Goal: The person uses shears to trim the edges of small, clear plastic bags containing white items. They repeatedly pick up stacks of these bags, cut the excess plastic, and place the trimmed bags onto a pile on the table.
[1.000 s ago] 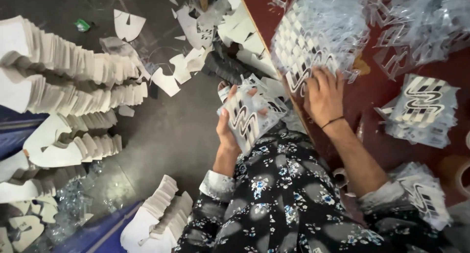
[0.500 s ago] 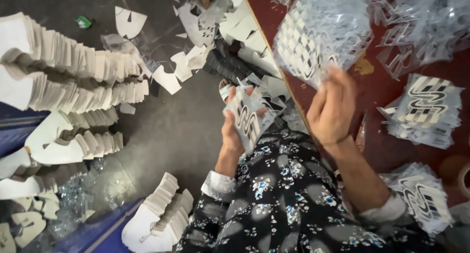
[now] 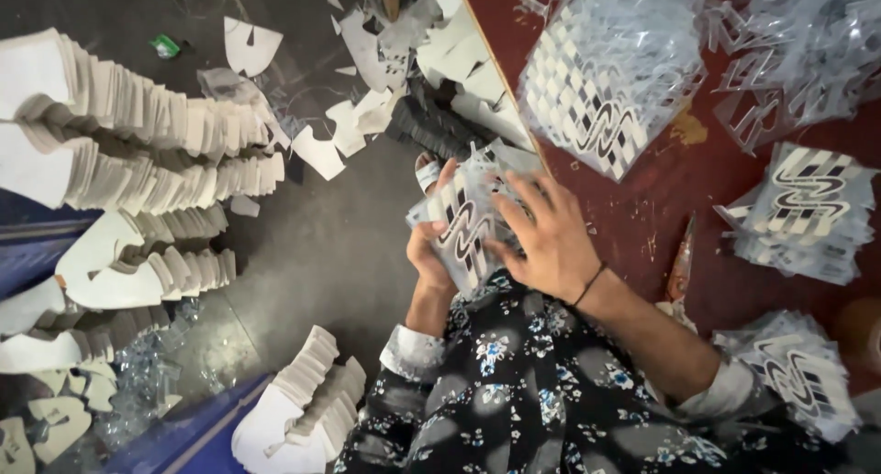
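grip: left hand (image 3: 429,254) clasps 1 printed sheet stack (image 3: 468,222) | right hand (image 3: 551,240) pressing flat on top | 4 stacks on table (image 3: 661,208)

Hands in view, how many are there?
2, both the person's own: left hand under the patterned plastic stack, right hand flat on top of it. No other people's hands show.

A workshop (small-scale, cluttered): stacked white cut-outs (image 3: 138,153), plastic patterned pieces on a red worktable (image 3: 661,208).

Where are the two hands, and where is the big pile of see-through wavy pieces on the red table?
left hand (image 3: 429,254), head view, on the knuckles.
right hand (image 3: 548,240), head view, on its back.
pile of clear wavy pieces (image 3: 610,79), head view, on its top sheet.
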